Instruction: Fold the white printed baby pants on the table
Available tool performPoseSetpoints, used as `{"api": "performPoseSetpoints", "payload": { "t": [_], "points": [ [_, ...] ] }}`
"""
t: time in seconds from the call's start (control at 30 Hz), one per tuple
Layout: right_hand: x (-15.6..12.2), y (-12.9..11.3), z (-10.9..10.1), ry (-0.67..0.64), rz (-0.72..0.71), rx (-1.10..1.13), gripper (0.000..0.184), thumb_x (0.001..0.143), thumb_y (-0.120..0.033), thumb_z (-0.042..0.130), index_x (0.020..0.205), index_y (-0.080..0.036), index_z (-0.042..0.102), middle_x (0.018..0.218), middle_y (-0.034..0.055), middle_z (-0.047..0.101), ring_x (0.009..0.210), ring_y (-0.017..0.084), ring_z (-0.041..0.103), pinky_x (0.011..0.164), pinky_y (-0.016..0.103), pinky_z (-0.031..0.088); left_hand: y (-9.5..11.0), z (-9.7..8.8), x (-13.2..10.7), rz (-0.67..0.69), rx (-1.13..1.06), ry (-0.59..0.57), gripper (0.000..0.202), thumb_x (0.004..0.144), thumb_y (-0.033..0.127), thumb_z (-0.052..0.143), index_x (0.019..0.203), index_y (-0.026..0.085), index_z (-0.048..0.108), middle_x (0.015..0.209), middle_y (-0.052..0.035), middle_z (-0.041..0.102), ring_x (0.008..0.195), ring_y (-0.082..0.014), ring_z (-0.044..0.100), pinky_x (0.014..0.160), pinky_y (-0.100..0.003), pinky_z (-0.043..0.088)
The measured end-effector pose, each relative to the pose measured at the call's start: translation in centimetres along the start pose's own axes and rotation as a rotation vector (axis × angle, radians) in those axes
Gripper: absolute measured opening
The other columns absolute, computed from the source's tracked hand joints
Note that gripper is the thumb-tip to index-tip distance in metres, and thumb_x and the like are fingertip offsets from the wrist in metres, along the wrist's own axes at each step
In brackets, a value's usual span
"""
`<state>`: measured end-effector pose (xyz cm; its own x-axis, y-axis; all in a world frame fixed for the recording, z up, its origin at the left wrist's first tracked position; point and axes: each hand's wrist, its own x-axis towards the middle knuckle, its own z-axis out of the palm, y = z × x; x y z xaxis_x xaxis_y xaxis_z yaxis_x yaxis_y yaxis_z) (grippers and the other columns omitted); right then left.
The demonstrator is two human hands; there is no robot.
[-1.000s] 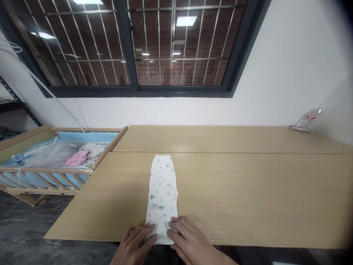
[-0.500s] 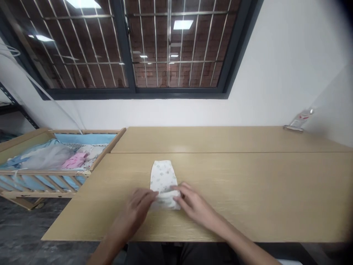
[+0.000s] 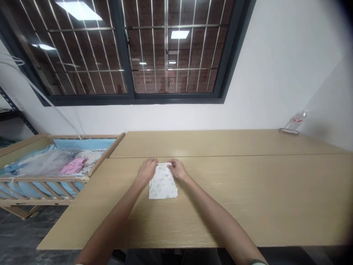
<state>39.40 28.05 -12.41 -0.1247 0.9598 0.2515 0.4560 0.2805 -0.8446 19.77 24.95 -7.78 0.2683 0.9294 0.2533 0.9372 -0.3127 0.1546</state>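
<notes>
A small white baby garment (image 3: 162, 183) with a faint green print lies folded in half on the wooden table (image 3: 248, 198). My left hand (image 3: 147, 170) grips its far left corner, fingers curled on the cloth. At the far right corner my right hand (image 3: 178, 168) pinches the folded edge the same way. Both arms reach out across the table's near half.
A wooden crib (image 3: 55, 162) with blue lining holds pink and white clothes at the left of the table. A small clear stand (image 3: 293, 123) sits at the far right by the wall. A barred window fills the wall above.
Both hands carried the garment's near end away from me and laid it over the far end. The long strip is now half its length.
</notes>
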Motion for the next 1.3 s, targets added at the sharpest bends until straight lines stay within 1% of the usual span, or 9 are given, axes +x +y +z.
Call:
{"api": "performPoseSetpoints", "payload": {
  "t": [0.23,0.43,0.6,0.73,0.87,0.97,1.1,1.2,1.3],
  "points": [
    [1.1,2.0,1.0,-0.016,-0.016,-0.091,0.018,0.081,-0.019,0.063,0.095,-0.015,0.075,0.090,0.0071,0.074,0.085,0.021,0.066,0.084,0.034,0.054,1.3,0.4,-0.5,-0.098,0.071,-0.015,0.024,0.100,0.016,0.044,0.114,0.015,0.064,0.112,-0.0150,0.067,0.108,-0.0258,0.061,0.092,-0.035,0.045],
    [0.8,2.6,0.7,-0.083,-0.055,-0.063,0.031,0.084,-0.016,0.061,0.112,-0.018,0.075,0.117,0.0101,0.074,0.102,0.024,0.070,0.097,0.036,0.053,5.3,-0.6,-9.2,-0.069,0.083,0.022,0.041,0.103,0.037,0.042,0.133,0.014,0.056,0.136,-0.0169,0.059,0.118,-0.0323,0.057,0.098,-0.044,0.046],
    [0.9,2.5,0.7,-0.086,-0.045,-0.059,0.031,0.086,-0.012,0.057,0.113,-0.017,0.073,0.115,0.0102,0.075,0.102,0.022,0.071,0.097,0.037,0.054,8.9,3.1,-15.8,-0.056,0.086,0.114,0.056,0.100,0.042,0.044,0.143,0.007,0.052,0.145,-0.0212,0.055,0.131,-0.0358,0.052,0.105,-0.049,0.045],
    [0.9,2.2,0.3,-0.071,-0.029,-0.095,0.031,0.086,-0.011,0.056,0.113,-0.016,0.070,0.110,0.0103,0.076,0.098,0.022,0.072,0.092,0.038,0.057,9.2,6.0,-16.7,-0.091,0.101,0.187,0.057,0.101,0.045,0.042,0.147,0.011,0.051,0.154,-0.0202,0.048,0.142,-0.0373,0.043,0.109,-0.050,0.043],
    [-0.1,0.0,-0.9,-0.042,-0.101,-0.197,0.044,0.092,-0.020,0.054,0.135,-0.015,0.059,0.130,0.0154,0.068,0.122,0.028,0.063,0.109,0.048,0.047,8.5,6.9,-16.4,-0.084,0.122,0.237,0.056,0.101,0.045,0.044,0.147,0.014,0.051,0.157,-0.0206,0.044,0.146,-0.0376,0.039,0.112,-0.053,0.041],
    [-2.2,-3.5,-1.3,-0.216,-0.380,-0.352,0.058,0.099,-0.036,0.051,0.154,-0.018,0.042,0.157,0.0166,0.046,0.146,0.033,0.041,0.122,0.051,0.031,8.6,7.0,-16.4,-0.074,0.135,0.261,0.056,0.100,0.043,0.047,0.146,0.011,0.053,0.156,-0.0227,0.044,0.146,-0.0391,0.038,0.113,-0.054,0.040],
    [-5.9,-8.0,-0.5,-0.659,-0.755,-0.354,0.063,0.102,-0.045,0.048,0.161,-0.033,0.029,0.169,0.0023,0.024,0.156,0.025,0.020,0.128,0.042,0.017,9.3,7.2,-16.8,-0.137,0.094,0.283,0.057,0.099,0.042,0.048,0.143,0.007,0.055,0.151,-0.0243,0.049,0.145,-0.0417,0.039,0.115,-0.057,0.037],
    [-8.1,-8.5,0.7,-0.871,-0.857,-0.293,0.066,0.103,-0.044,0.047,0.162,-0.028,0.023,0.169,0.0033,0.018,0.157,0.022,0.014,0.128,0.039,0.014,9.5,7.2,-17.2,-0.111,0.009,0.239,0.054,0.099,0.047,0.048,0.142,0.017,0.059,0.146,-0.0168,0.058,0.141,-0.0398,0.044,0.114,-0.059,0.037],
    [-8.9,-7.1,1.5,-0.929,-0.806,-0.250,0.064,0.104,-0.041,0.047,0.162,-0.027,0.025,0.168,0.0045,0.024,0.157,0.020,0.017,0.128,0.036,0.014,9.2,7.1,-17.4,-0.077,-0.035,0.200,0.049,0.098,0.046,0.049,0.141,0.025,0.061,0.145,-0.0114,0.060,0.140,-0.0385,0.045,0.119,-0.063,0.029]
  ]
}}
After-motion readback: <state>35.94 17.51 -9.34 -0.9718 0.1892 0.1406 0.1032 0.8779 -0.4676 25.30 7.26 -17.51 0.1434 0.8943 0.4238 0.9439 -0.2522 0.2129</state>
